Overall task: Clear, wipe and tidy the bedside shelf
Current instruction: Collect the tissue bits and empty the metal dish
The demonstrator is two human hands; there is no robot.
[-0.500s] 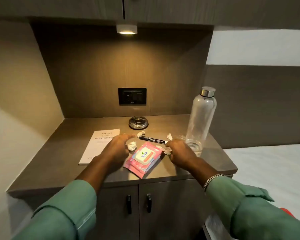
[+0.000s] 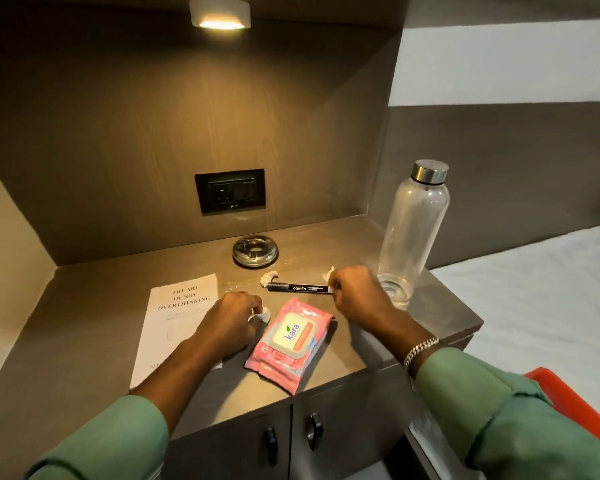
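Your left hand [image 2: 227, 325] is curled over the brown bedside shelf [image 2: 84, 317], pinching a small crumpled white tissue scrap [image 2: 261, 316] at its fingertips, just beside the pink pack of wet wipes [image 2: 291, 342]. Your right hand [image 2: 355, 294] is closed into a fist around another bit of white tissue [image 2: 329, 273], touching the end of the black whiteboard marker [image 2: 300, 288]. A third white tissue scrap [image 2: 268, 277] lies at the marker's other end. The tall clear bottle with a steel cap [image 2: 413, 233] stands upright near the shelf's right edge, just beside your right hand. The round glass ashtray [image 2: 255, 251] sits toward the back wall, and the white printed sheet [image 2: 174, 320] lies on the left, partly under your left forearm. Bare room remains along the left edge and front right corner.
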